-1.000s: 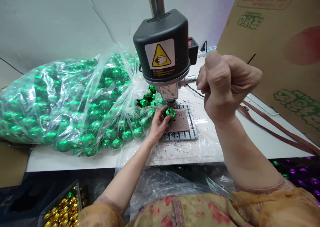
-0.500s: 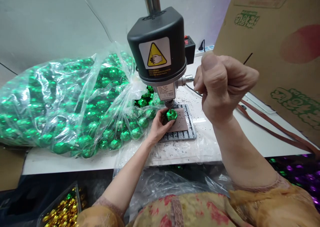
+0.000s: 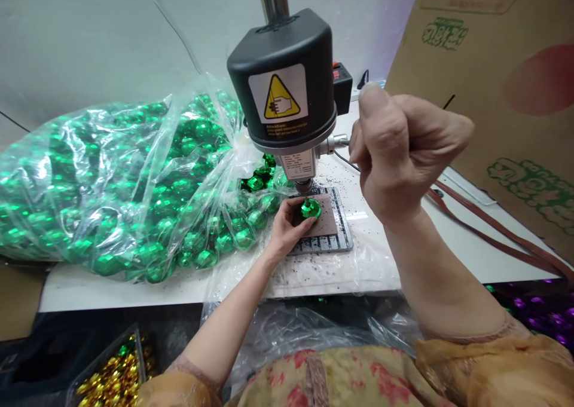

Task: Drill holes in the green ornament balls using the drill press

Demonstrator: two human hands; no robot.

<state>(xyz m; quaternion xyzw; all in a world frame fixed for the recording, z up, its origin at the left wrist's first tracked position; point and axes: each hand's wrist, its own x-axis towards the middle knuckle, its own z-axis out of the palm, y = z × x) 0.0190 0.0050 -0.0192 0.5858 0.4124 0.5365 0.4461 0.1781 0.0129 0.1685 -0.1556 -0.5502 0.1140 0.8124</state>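
Thumb and fingers of my left hand are closed around a shiny green faceted ball. It sits under the chuck of a small bench drill press, over a brownish board on the slotted metal base. My right hand is a fist at the machine's right side, wrapped around its feed lever; most of the lever is hidden by the fingers. The drill bit itself is hard to make out.
A clear plastic bag bulging with green balls fills the table's left. A large cardboard box stands at right, near brown straps. Below lie a tub of gold balls and purple balls. Dark shavings litter the white table.
The green ball has shifted slightly right and down, turned so a dark spot shows on top. My left hand moved with it. My right fist has moved only slightly on the lever.
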